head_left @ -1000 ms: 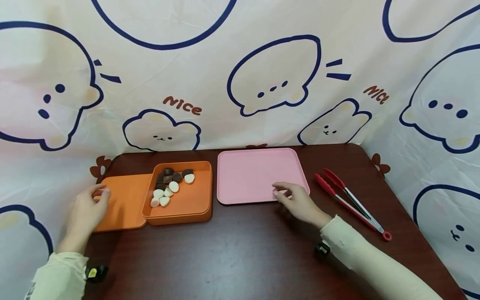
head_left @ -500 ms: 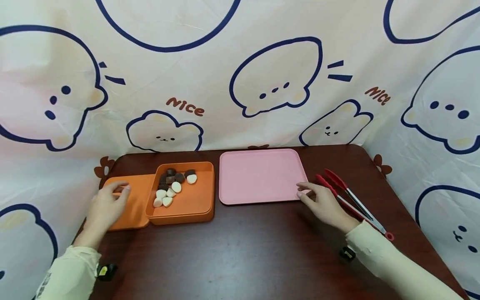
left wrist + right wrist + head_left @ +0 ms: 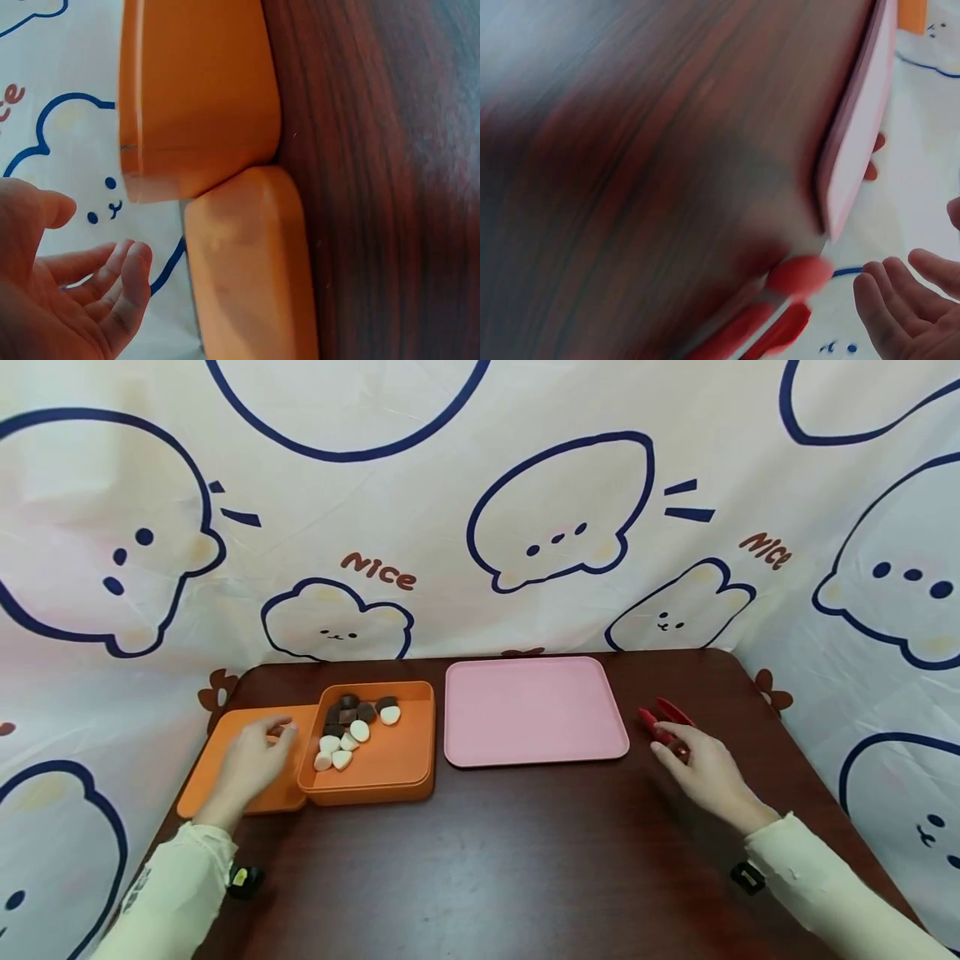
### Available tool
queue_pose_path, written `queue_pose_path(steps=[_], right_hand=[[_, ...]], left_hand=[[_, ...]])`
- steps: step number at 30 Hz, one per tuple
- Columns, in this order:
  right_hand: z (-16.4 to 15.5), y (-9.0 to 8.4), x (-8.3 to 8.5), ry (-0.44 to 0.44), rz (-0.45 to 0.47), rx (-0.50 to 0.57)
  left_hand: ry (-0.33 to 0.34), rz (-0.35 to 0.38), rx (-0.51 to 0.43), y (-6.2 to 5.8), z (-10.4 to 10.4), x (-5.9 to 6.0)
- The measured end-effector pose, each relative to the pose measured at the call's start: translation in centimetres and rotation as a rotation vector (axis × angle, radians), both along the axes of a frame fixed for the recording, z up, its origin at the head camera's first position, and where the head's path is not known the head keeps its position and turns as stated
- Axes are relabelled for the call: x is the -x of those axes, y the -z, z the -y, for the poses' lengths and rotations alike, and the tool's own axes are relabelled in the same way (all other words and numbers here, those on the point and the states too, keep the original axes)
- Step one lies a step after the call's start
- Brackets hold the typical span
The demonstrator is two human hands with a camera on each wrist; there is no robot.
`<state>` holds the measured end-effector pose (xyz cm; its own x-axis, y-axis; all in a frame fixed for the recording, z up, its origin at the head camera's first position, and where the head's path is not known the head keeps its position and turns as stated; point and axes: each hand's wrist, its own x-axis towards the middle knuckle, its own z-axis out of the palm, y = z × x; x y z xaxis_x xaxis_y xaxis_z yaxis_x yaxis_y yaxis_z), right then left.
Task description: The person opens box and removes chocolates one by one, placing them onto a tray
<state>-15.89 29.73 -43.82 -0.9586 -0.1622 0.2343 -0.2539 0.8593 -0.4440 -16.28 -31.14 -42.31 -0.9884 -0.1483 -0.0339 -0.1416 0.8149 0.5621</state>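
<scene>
The pink tray is lying on the table. Just left of the tray, an orange box is holding dark and white pieces; farther left, the orange lid is lying. Above that lid, the left hand is hovering, fingers relaxed, gripping nothing. Right of the tray, the right hand is hovering over the red tongs, fingers loosely bent, also gripping nothing.

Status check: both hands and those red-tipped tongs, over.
Right bare hand above the red-tipped tongs, not gripping. Left bare hand above the flat orange lid, holding nothing. Pink rectangular tray beside the tongs; no obstruction visible.
</scene>
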Motion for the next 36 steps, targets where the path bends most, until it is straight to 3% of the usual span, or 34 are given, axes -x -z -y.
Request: queue_pose_path(steps=[10,17,24,36], right_hand=[[-4.4,0.8,-0.1,0.037,0.016,-0.092],[-6.5,2.0,0.2,0.057,0.129,-0.129],[-7.5,3.0,0.4,0.054,0.267,-0.163],[-8.5,3.4,0.7,0.070,0.307,-0.185]], left_hand=[[-0.008,0.119,-0.016,0.7,-0.9,1.2],[-0.007,0.172,-0.037,1.3,-1.3,1.8],[0.003,0.176,-0.066,2.0,-1.6,1.8],[-0.026,0.086,-0.060,2.6,-1.8,1.7]])
